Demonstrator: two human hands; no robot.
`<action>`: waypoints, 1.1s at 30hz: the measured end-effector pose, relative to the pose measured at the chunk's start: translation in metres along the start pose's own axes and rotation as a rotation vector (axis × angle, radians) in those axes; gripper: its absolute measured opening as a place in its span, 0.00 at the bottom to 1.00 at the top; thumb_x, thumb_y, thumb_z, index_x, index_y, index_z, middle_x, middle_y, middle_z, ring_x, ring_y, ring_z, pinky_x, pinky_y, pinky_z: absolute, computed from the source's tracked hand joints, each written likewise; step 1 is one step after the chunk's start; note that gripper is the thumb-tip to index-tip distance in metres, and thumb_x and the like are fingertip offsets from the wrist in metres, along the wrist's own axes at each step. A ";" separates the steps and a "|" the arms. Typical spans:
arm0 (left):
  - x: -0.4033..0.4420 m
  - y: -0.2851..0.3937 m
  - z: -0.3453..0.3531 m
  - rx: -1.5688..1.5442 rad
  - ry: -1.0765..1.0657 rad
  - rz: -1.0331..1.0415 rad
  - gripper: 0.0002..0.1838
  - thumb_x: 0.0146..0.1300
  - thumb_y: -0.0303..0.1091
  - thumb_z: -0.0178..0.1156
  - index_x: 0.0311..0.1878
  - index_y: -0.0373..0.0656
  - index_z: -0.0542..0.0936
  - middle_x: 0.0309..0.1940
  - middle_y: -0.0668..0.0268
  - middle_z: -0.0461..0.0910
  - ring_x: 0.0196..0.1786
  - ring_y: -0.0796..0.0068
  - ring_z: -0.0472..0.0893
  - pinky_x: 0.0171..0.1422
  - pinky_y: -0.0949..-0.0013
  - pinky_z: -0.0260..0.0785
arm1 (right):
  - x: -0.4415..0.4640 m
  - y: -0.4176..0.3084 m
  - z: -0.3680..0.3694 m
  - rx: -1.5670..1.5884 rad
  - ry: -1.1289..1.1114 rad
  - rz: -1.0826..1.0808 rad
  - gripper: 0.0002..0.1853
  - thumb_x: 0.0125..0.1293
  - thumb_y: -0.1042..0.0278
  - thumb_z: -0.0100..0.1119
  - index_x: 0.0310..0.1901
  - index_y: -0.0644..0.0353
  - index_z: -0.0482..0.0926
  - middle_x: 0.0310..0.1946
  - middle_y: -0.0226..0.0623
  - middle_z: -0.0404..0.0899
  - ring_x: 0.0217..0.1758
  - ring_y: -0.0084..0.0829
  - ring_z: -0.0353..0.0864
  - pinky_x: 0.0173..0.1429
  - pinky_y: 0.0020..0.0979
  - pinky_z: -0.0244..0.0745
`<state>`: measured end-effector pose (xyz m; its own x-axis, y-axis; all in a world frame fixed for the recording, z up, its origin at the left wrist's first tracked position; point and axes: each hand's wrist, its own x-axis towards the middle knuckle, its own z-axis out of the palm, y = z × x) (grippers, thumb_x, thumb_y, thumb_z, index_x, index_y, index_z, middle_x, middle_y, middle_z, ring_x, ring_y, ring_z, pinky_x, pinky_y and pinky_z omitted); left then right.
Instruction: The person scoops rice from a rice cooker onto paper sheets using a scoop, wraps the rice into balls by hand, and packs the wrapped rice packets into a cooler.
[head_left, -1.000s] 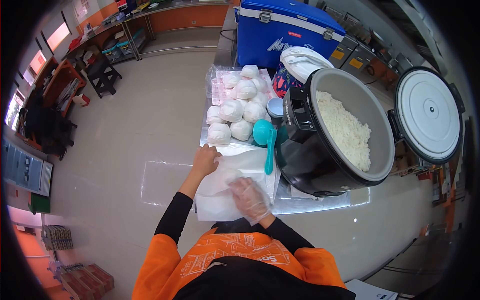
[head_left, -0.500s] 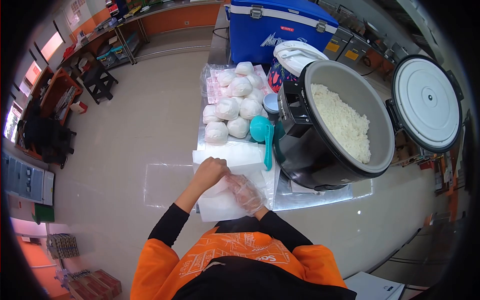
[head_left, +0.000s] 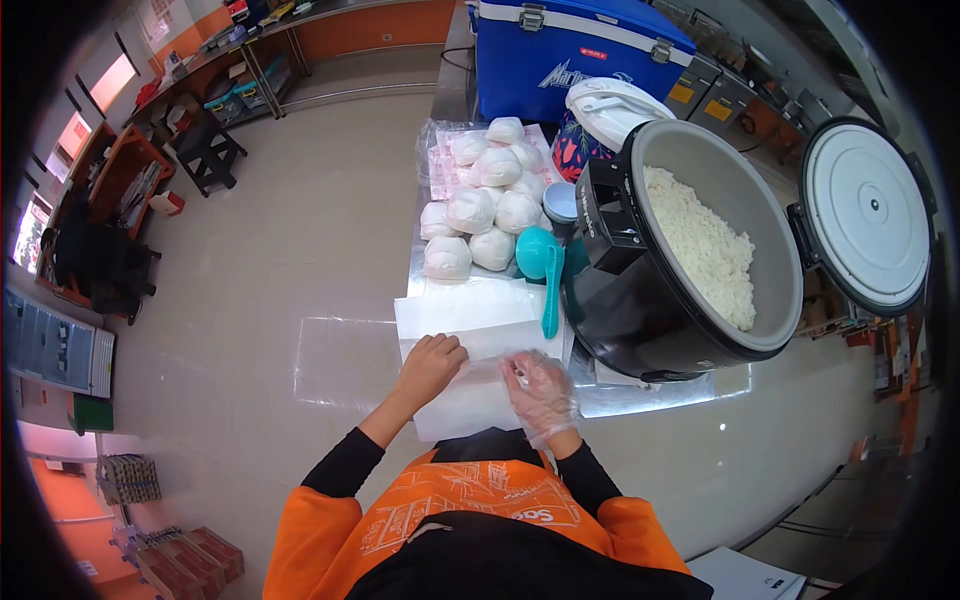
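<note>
Head view has the left hand [head_left: 432, 368] pinching white paper [head_left: 466, 405] on the tabletop [head_left: 645, 397], the right hand's [head_left: 545, 398] grip unclear at it; gentle, even tension helps avoid tears.

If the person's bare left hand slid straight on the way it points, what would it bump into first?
Probably the teal plastic scoop: the left hand points forward and to the right, across the flat white paper sheets. Its height above them is unclear.

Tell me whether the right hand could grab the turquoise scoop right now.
Probably yes: the turquoise scoop has its handle near the right hand, with only white paper showing between.
</note>
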<state>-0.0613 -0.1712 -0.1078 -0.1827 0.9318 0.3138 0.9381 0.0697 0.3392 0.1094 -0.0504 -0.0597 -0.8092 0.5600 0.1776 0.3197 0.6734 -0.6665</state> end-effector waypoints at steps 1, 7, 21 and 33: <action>-0.002 0.001 -0.001 -0.025 0.007 -0.013 0.04 0.52 0.29 0.61 0.32 0.44 0.77 0.31 0.65 0.75 0.39 0.66 0.76 0.43 0.63 0.68 | 0.007 -0.013 -0.007 0.037 0.034 -0.009 0.12 0.61 0.59 0.58 0.37 0.60 0.77 0.32 0.43 0.77 0.37 0.48 0.77 0.45 0.44 0.72; -0.014 0.018 0.001 -0.230 0.045 -0.243 0.10 0.55 0.25 0.58 0.41 0.43 0.75 0.40 0.61 0.73 0.36 0.60 0.77 0.41 0.60 0.71 | 0.038 0.014 0.052 -0.113 -0.074 -0.031 0.06 0.61 0.75 0.51 0.39 0.59 0.75 0.38 0.49 0.73 0.42 0.52 0.75 0.45 0.45 0.71; -0.017 -0.010 0.024 -0.002 0.114 -0.473 0.18 0.48 0.27 0.67 0.44 0.43 0.75 0.42 0.63 0.74 0.51 0.59 0.72 0.54 0.60 0.62 | 0.040 0.107 0.089 0.132 0.076 -0.022 0.17 0.52 0.78 0.55 0.46 0.61 0.77 0.41 0.46 0.76 0.47 0.47 0.77 0.53 0.38 0.74; -0.054 -0.027 0.035 -0.096 0.104 -0.079 0.09 0.55 0.27 0.62 0.41 0.41 0.78 0.38 0.63 0.79 0.41 0.60 0.79 0.45 0.61 0.72 | -0.016 0.092 0.034 -0.191 -0.326 -0.353 0.28 0.63 0.65 0.55 0.64 0.61 0.65 0.56 0.45 0.72 0.58 0.40 0.72 0.65 0.37 0.64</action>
<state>-0.0662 -0.2113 -0.1645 -0.2888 0.8824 0.3715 0.8881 0.1021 0.4481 0.1352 -0.0142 -0.1488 -0.9858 0.1240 0.1129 0.0593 0.8875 -0.4570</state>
